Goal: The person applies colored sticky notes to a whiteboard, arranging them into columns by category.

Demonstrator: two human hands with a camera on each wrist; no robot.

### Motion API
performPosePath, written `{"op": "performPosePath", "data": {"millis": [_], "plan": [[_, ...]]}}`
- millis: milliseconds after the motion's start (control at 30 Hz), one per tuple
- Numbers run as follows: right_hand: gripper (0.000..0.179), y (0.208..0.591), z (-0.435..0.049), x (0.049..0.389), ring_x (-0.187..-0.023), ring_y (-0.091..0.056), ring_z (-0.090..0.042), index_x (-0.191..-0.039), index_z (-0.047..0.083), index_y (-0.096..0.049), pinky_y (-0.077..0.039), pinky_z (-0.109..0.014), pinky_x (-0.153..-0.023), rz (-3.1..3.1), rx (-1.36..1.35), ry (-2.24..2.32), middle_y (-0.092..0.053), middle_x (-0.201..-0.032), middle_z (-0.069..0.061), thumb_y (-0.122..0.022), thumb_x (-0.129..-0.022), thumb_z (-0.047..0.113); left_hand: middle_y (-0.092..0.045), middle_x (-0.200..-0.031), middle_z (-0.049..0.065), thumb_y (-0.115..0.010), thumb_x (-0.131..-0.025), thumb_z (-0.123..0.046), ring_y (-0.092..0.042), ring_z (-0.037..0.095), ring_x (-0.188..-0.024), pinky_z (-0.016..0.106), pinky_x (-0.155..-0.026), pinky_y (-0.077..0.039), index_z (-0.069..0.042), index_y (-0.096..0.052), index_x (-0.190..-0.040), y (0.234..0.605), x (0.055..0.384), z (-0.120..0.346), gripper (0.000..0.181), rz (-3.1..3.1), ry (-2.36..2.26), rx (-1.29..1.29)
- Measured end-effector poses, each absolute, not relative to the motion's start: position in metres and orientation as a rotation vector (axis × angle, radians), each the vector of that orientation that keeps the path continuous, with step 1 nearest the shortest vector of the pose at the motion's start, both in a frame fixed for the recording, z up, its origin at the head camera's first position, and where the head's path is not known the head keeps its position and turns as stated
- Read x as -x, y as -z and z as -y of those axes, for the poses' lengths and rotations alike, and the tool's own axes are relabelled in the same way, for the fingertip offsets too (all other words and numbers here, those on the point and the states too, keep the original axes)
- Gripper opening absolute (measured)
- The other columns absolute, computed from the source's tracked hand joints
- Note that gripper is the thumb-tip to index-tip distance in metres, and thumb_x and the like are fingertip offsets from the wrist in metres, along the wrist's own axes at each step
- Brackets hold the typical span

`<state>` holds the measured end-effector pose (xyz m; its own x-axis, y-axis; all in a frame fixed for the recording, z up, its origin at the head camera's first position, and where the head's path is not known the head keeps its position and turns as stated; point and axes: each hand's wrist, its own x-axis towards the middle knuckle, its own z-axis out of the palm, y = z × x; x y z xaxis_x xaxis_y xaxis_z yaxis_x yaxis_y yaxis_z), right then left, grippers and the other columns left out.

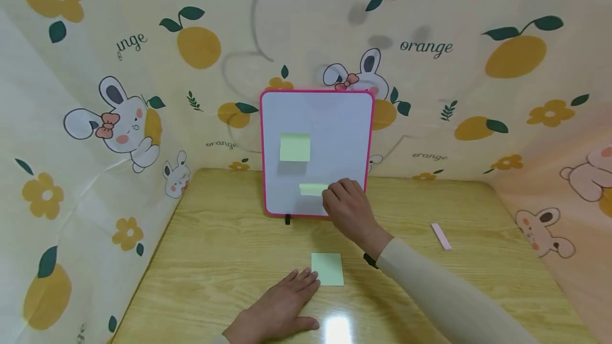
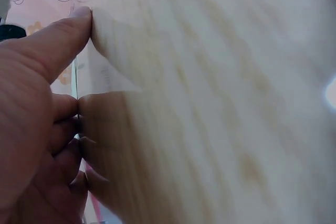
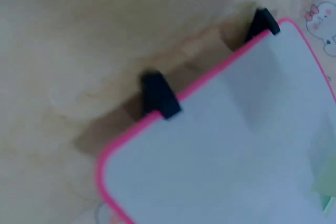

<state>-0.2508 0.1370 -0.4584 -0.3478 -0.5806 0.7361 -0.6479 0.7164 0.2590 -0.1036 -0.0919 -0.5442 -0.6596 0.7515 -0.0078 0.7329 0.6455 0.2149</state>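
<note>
A whiteboard with a pink rim [image 1: 334, 121] stands upright on the table. A pale green sticky note [image 1: 295, 147] is stuck on its left half. Lower down, my right hand [image 1: 350, 211], fingers curled, pinches the right end of another pale green note [image 1: 312, 189], seen as a narrow strip in front of the board. The fingertips are hidden behind the knuckles. My left hand [image 1: 282, 306] lies palm down on the table, fingers straight. Its fingertips touch the left edge of a pale green note [image 1: 330, 269]. Part of a green note [image 3: 326, 179] shows in the right wrist view.
A thin pink strip [image 1: 441, 237] lies on the wooden table [image 1: 215, 259] at the right. Black feet [image 3: 160, 95] clip onto the board's lower edge. Patterned cloth [image 1: 311, 25] hangs behind the board and along both sides.
</note>
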Motion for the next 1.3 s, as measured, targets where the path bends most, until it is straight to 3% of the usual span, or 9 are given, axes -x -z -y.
{"op": "performPosePath", "data": {"millis": [367, 800, 1300], "plan": [[0.024, 0.455, -0.098, 0.285, -0.082, -0.062, -0.028, -0.075, 0.007, -0.053, -0.051, -0.035, -0.064, 1.939, -0.912, -0.067, -0.062, -0.082, -0.008, -0.063, -0.096, 0.002, -0.041, -0.168, 0.007, -0.058, -0.101, -0.064, -0.034, 0.025, -0.158, 0.043, -0.130, -0.032, -0.008, -0.046, -0.159, 0.545, 0.109, 0.090, 0.082, -2.694, -0.387, -1.213], [0.023, 0.473, -0.089, 0.287, -0.084, -0.063, -0.029, -0.075, 0.007, -0.053, -0.053, -0.037, -0.067, 1.993, -0.889, -0.033, -0.061, -0.081, -0.008, -0.066, -0.094, 0.005, -0.046, -0.165, 0.009, -0.059, -0.099, -0.065, -0.040, 0.026, -0.156, 0.042, -0.127, -0.037, -0.007, -0.050, -0.157, 0.547, 0.102, 0.093, 0.083, -2.677, -0.362, -1.256], [0.022, 0.466, -0.079, 0.298, -0.083, -0.060, -0.028, -0.078, 0.008, -0.053, -0.054, -0.036, -0.072, 1.978, -0.924, -0.014, -0.059, -0.082, -0.007, -0.067, -0.094, 0.004, -0.046, -0.165, 0.009, -0.059, -0.099, -0.065, -0.039, 0.026, -0.156, 0.042, -0.128, -0.036, -0.006, -0.049, -0.157, 0.548, 0.107, 0.096, 0.083, -2.730, -0.370, -1.265]]}}
